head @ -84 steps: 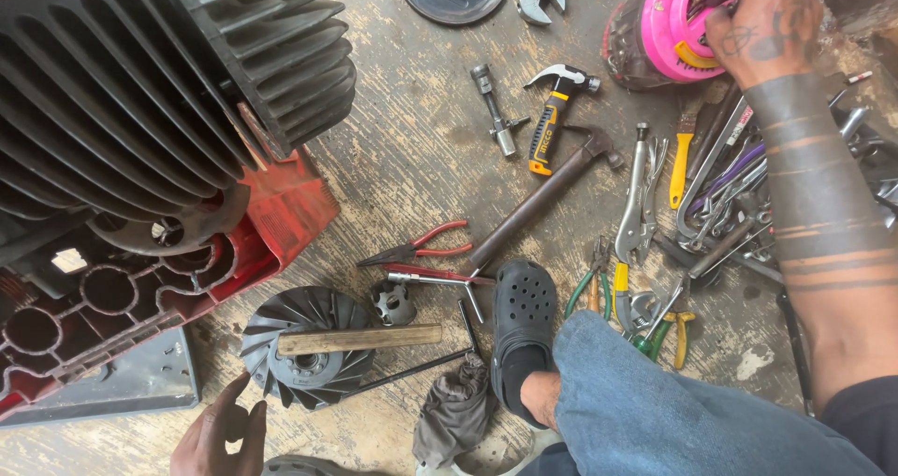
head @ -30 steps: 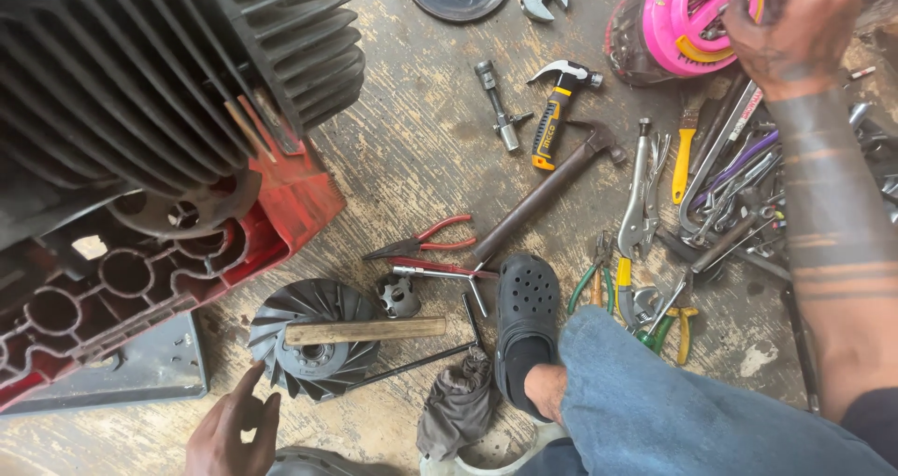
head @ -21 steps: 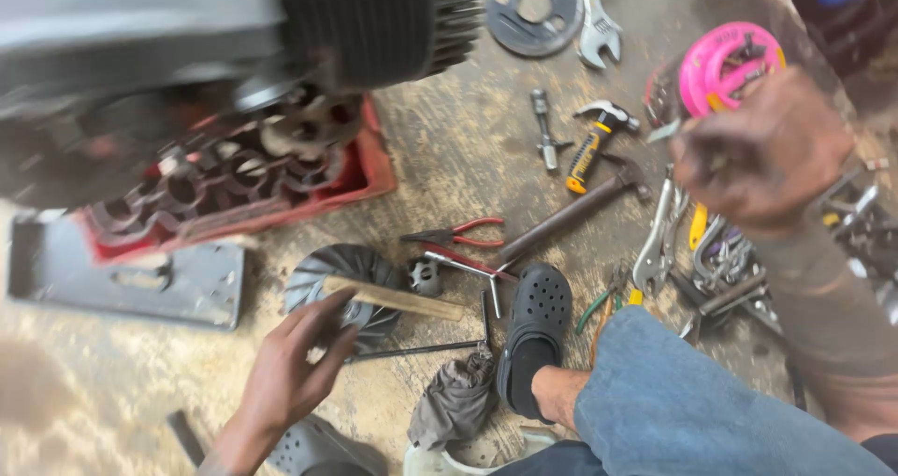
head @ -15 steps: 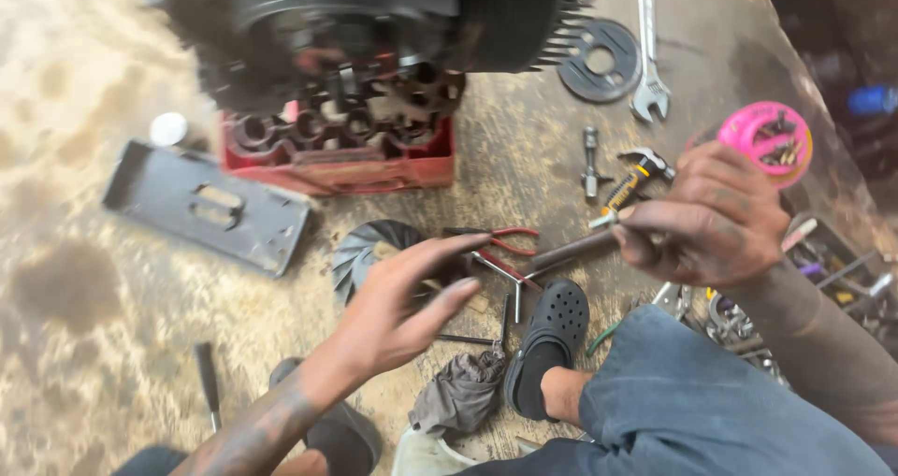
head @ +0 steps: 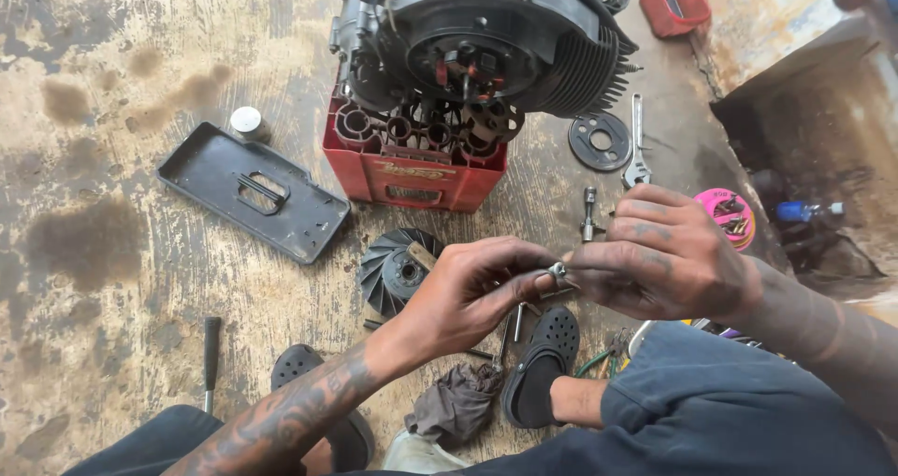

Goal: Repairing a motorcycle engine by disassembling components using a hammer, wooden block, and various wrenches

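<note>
Pinching small metal ring-shaped part [head: 558,273] between fingertips of left hand [head: 472,294] and right hand [head: 669,252], held at chest height over knees for close look. Engine [head: 486,41] rested on red crate [head: 416,163], raising it off floor; fan wheel [head: 400,270] lay below.

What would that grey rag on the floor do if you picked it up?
The rag would probably droop and hang limp: it lies crumpled in soft folds beside the black clog. It looks light, being only thin cloth. It seems unlikely to roll or slide, and it may be greasy, given the engine parts lying about.
</note>
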